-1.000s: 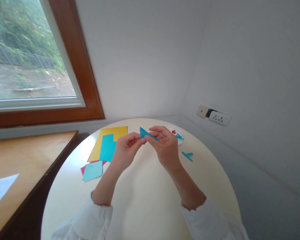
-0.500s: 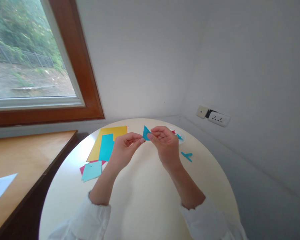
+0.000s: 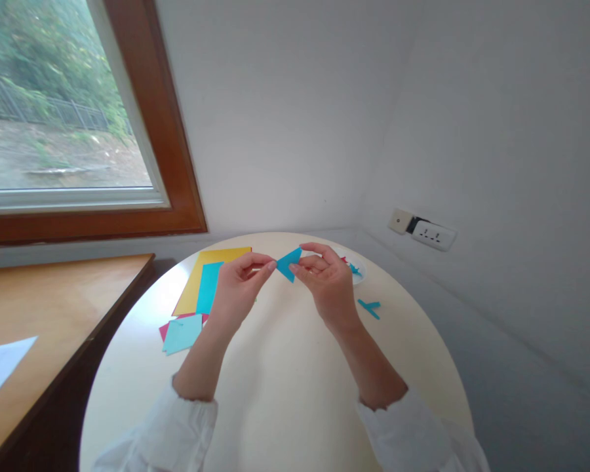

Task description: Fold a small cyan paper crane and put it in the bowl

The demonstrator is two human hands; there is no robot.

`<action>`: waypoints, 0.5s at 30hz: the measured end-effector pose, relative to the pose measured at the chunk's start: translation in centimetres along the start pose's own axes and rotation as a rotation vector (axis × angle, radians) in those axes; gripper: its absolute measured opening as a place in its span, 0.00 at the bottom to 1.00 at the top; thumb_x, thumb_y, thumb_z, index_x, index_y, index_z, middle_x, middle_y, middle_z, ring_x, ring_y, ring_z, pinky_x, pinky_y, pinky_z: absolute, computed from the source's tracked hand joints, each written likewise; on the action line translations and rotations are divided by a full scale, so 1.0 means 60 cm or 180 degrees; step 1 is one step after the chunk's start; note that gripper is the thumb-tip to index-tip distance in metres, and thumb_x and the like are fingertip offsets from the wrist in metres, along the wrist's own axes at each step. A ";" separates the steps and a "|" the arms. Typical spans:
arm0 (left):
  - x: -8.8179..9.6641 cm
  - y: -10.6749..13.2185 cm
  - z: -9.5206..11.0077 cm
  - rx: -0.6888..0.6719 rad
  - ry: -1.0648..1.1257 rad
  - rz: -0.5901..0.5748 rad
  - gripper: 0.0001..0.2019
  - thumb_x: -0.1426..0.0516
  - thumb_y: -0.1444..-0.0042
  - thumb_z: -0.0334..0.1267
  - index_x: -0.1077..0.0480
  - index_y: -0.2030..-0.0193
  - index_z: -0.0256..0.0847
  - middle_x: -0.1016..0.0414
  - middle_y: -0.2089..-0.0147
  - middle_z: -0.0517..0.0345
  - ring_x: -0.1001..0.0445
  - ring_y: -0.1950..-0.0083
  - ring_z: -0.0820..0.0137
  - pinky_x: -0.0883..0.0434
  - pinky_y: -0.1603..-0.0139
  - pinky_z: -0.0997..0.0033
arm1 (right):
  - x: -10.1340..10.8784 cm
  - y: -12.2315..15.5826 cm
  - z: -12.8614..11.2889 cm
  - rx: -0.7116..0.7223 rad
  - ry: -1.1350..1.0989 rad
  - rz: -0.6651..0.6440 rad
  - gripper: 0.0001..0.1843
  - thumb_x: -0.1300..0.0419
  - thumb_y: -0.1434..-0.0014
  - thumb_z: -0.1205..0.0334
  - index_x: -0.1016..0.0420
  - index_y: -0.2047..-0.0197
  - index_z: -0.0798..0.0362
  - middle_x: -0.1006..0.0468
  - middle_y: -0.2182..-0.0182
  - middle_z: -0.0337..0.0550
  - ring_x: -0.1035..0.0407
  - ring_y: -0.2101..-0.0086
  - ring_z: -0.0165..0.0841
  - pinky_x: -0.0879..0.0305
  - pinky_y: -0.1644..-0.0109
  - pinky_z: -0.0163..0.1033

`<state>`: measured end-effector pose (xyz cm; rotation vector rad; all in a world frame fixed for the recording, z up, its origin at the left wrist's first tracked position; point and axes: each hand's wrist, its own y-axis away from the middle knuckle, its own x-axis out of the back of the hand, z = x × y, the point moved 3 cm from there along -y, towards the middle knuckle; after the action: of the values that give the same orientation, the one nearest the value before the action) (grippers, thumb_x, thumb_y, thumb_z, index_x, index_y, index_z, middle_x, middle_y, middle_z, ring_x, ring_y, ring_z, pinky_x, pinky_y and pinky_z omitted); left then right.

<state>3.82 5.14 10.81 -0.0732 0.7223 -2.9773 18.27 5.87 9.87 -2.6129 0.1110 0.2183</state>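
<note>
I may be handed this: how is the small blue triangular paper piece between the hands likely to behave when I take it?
The small blue triangular paper piece is probably very light, since fingertips alone support it. It seems fairly stiff for its size, as no droop shows. Its pointed corners might crease if pinched hard.

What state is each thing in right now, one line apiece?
Left hand, pinching the triangular blue paper
Right hand, holding its other side
Yellow sheet, flat, partly covered
Blue sheet, flat on the yellow
Pale green paper, overlapping red paper
Dish, holding scraps
Y-shaped blue piece, lying loose
Wall socket, nothing plugged in
</note>
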 end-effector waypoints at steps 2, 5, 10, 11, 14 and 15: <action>0.002 0.000 0.003 0.0011 -0.0081 -0.0041 0.10 0.38 0.56 0.44 0.27 0.73 0.38 0.25 0.74 0.57 0.28 0.71 0.71 0.33 0.72 0.74 | 0.001 0.000 0.002 -0.0015 0.0009 0.0015 0.19 0.34 0.59 0.60 0.29 0.62 0.53 0.22 0.75 0.38 0.27 0.71 0.33 0.34 0.64 0.39; 0.004 0.000 0.008 -0.0034 -0.0165 -0.0064 0.08 0.39 0.56 0.42 0.27 0.74 0.38 0.25 0.74 0.57 0.28 0.71 0.71 0.32 0.71 0.74 | 0.001 0.001 0.005 -0.0048 0.0021 0.0015 0.19 0.33 0.59 0.59 0.29 0.62 0.52 0.22 0.75 0.40 0.27 0.70 0.34 0.34 0.64 0.39; 0.006 -0.001 0.008 -0.0142 -0.0257 -0.0058 0.07 0.40 0.54 0.40 0.29 0.75 0.38 0.26 0.73 0.57 0.27 0.69 0.70 0.30 0.67 0.73 | -0.001 0.002 0.006 -0.0062 0.0032 -0.0040 0.18 0.35 0.56 0.59 0.29 0.61 0.52 0.21 0.70 0.43 0.27 0.65 0.35 0.34 0.62 0.40; 0.006 -0.001 0.007 -0.0162 -0.0281 -0.0066 0.07 0.40 0.54 0.40 0.29 0.75 0.38 0.26 0.73 0.57 0.27 0.69 0.70 0.30 0.66 0.72 | -0.001 0.002 0.006 -0.0053 0.0047 -0.0052 0.17 0.35 0.56 0.59 0.29 0.61 0.52 0.21 0.69 0.43 0.27 0.65 0.35 0.34 0.62 0.40; 0.006 -0.001 0.005 -0.0215 -0.0323 -0.0088 0.08 0.41 0.53 0.41 0.29 0.74 0.38 0.26 0.72 0.57 0.27 0.69 0.70 0.30 0.65 0.71 | 0.000 0.001 0.008 -0.0013 0.0117 -0.0054 0.17 0.35 0.55 0.59 0.28 0.61 0.51 0.22 0.71 0.41 0.27 0.67 0.34 0.34 0.63 0.40; 0.006 0.000 0.005 -0.0214 -0.0329 -0.0090 0.08 0.41 0.53 0.41 0.29 0.74 0.38 0.26 0.72 0.57 0.27 0.68 0.70 0.30 0.65 0.71 | 0.001 0.001 0.009 0.0005 0.0135 -0.0048 0.16 0.35 0.55 0.59 0.28 0.61 0.51 0.22 0.72 0.41 0.28 0.68 0.34 0.34 0.63 0.40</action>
<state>3.45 4.98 11.11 -0.2414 0.8147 -2.9495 18.24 6.09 9.37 -2.6165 0.1060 0.1576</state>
